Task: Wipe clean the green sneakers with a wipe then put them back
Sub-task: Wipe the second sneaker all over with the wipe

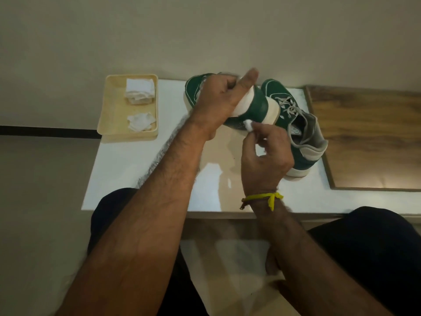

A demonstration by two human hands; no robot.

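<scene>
Left hand [216, 103] grips raised green canvas sneaker [252, 106]; right hand [266, 156] pinches small white wipe [247, 124]. Risk: grip slips, sneaker knocks its mate at 3 o'clock [303, 137].

One view only, head cam, wide-angle. You're looking fwd and steeply down from above your own lap, so both forearms enter from the bottom edge and run up to frame centre. Landmark: white table [141, 160]. It sits mid-frame, its near edge just beyond your knees, its far edge against the wall, which fills the whole top third. Close range: table within arm's reach, hands large in frame. Lens bends straight lines twd the frame edges; table's left edge slants. Left of table: floor and dark skirting line. Right of table: wood panel [369, 137], cut off by the frame. No 2nd view, so no overlap to log.
</scene>
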